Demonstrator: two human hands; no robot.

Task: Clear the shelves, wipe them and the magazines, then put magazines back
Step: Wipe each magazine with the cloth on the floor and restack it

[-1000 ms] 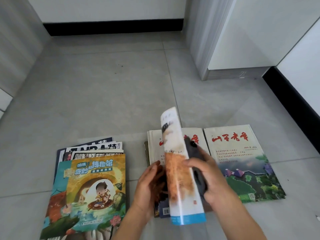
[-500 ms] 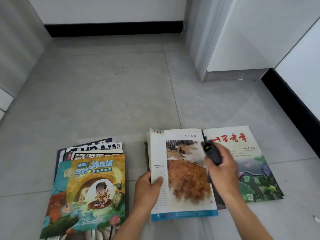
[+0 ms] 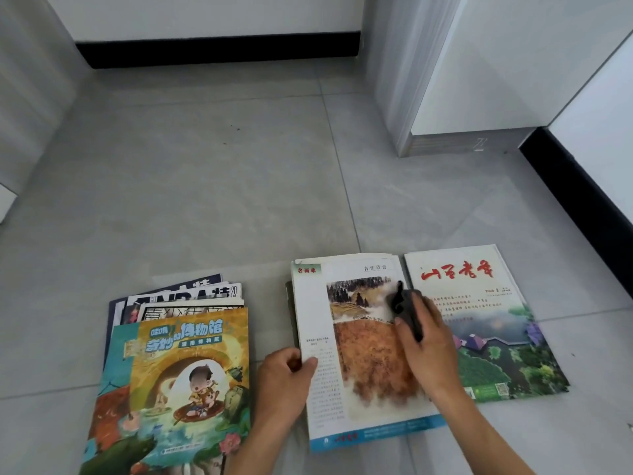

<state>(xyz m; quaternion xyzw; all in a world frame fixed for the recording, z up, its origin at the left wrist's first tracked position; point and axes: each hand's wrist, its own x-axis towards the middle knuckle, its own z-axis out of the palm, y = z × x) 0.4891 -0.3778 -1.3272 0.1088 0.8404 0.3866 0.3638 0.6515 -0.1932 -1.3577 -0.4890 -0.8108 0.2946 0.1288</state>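
Lying on the grey tiled floor [image 3: 212, 186], an open magazine [image 3: 363, 358] shows a landscape painting on its page. The left hand [image 3: 284, 378] pinches its left edge, thumb on top of the page. The right hand [image 3: 428, 341] grips a dark cloth [image 3: 404, 308] and presses it against the page. A closed magazine [image 3: 493, 323] lies just right of it; a stack of magazines [image 3: 178, 365] lies to the left.
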